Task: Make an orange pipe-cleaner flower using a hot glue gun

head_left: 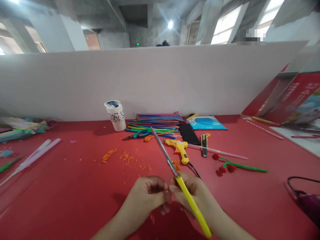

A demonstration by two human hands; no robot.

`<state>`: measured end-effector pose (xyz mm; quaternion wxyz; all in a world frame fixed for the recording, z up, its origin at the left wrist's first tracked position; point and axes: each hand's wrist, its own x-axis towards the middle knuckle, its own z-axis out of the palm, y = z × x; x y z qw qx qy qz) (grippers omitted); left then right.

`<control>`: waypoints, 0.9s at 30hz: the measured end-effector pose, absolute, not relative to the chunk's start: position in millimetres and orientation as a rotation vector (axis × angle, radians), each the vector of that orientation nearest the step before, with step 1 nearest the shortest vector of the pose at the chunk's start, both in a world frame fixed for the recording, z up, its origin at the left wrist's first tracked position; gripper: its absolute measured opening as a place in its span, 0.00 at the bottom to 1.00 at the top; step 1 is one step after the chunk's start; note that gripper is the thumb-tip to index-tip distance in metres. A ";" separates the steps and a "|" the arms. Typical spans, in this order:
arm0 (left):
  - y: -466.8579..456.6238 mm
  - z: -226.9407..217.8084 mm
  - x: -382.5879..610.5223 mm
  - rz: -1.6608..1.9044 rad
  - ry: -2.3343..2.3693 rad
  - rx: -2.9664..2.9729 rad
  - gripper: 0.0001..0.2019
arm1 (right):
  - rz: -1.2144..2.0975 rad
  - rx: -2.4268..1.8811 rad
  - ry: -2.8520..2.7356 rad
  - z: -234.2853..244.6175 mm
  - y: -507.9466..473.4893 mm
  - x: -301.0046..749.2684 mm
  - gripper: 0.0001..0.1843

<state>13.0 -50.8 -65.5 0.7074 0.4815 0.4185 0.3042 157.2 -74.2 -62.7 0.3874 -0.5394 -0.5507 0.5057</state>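
My right hand [192,193] is closed round yellow-handled scissors [175,170], whose closed blades point up and away to the left. My left hand [147,195] is curled, its fingertips pinched against the right hand's; what they pinch is too small to make out. Both hands hover over the red table [62,193], near its front edge. Just beyond them lie a yellow glue gun [180,148] and orange scraps [125,156].
At the back stand a white cup [115,115], a pile of coloured sticks [157,125], a black card [188,134], a utility knife [204,144] and a blue packet [206,122]. A green stem with red bits [240,165] lies right. A white partition [160,80] closes the far side.
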 end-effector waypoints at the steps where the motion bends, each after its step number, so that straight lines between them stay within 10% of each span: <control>1: -50.2 -64.4 12.4 0.694 0.946 1.067 0.04 | 1.230 -1.373 -1.444 -63.1 -74.0 158.5 0.13; 15: -25.0 -44.9 -22.7 1.127 0.794 0.914 0.03 | 0.315 -1.675 -2.289 -79.2 -78.2 167.3 0.14; 27: -25.2 -40.6 -23.4 1.165 0.788 0.905 0.03 | 0.156 -1.635 -2.354 -81.7 -78.3 169.0 0.11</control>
